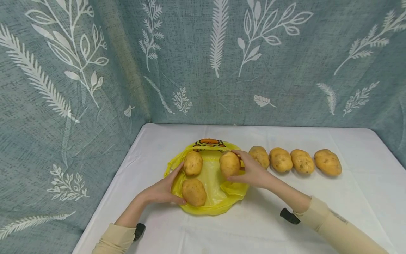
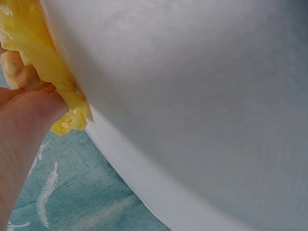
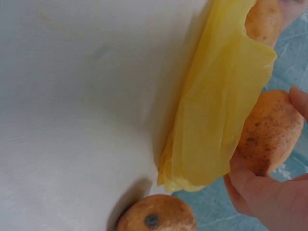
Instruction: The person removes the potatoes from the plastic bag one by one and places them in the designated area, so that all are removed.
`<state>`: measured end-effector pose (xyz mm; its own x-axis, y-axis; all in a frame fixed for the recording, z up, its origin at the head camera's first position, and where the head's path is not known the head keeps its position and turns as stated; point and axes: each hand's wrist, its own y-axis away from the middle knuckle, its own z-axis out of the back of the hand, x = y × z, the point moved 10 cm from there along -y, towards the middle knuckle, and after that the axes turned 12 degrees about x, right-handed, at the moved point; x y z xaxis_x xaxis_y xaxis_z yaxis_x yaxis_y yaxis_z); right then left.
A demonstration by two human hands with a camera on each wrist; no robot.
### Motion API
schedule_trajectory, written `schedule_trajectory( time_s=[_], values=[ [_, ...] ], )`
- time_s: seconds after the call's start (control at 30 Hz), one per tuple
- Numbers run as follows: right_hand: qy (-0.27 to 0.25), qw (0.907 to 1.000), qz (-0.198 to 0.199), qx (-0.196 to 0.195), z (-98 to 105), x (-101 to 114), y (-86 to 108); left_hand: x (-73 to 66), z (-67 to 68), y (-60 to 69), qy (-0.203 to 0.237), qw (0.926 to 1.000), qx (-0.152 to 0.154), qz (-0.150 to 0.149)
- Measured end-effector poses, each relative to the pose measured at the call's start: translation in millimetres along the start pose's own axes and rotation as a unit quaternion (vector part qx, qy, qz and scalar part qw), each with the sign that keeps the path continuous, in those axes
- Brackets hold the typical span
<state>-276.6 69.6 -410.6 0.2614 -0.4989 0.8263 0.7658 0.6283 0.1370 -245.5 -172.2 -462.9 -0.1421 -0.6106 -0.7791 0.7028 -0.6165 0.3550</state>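
A yellow plastic bag point(image 1: 210, 210) lies spread with its mouth wide on the table. Two potatoes, an upper potato point(image 1: 192, 163) and a lower potato point(image 1: 194, 192), sit in its left part. Against the bag's left rim rests my left hand point(image 1: 160, 190), thumb and fingers spread apart beside those potatoes. My right hand point(image 1: 253, 173) grips another potato point(image 1: 229, 164) over the bag's right side, fingers behind it and thumb at the front. In the right wrist view this gripped potato point(image 3: 272, 130) shows dark specks, next to the bag's side point(image 3: 207, 125).
To the right of the bag stands a row of potatoes: one point(image 1: 259, 157) close behind my right hand, then others point(image 1: 281, 160), point(image 1: 302, 161) and a last potato point(image 1: 328, 162) set slightly apart. A white cloth point(image 1: 285, 225) covers the table. Blue-green leaf-patterned curtains point(image 1: 196, 63) hang behind and at the sides.
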Motion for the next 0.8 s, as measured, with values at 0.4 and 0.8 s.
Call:
schedule_trajectory(
  time_s=[0.4,0.8],
  values=[
    [-0.037,0.9993,-0.009,0.002,7,-11,23.3,-0.9,0.3,0.7,-0.006,1.0,0.0,0.006],
    [-0.056,0.9983,0.008,-0.013,17,-12,42.9,-1.1,-0.2,-0.1,-0.007,1.0,0.001,0.005]
  ],
)
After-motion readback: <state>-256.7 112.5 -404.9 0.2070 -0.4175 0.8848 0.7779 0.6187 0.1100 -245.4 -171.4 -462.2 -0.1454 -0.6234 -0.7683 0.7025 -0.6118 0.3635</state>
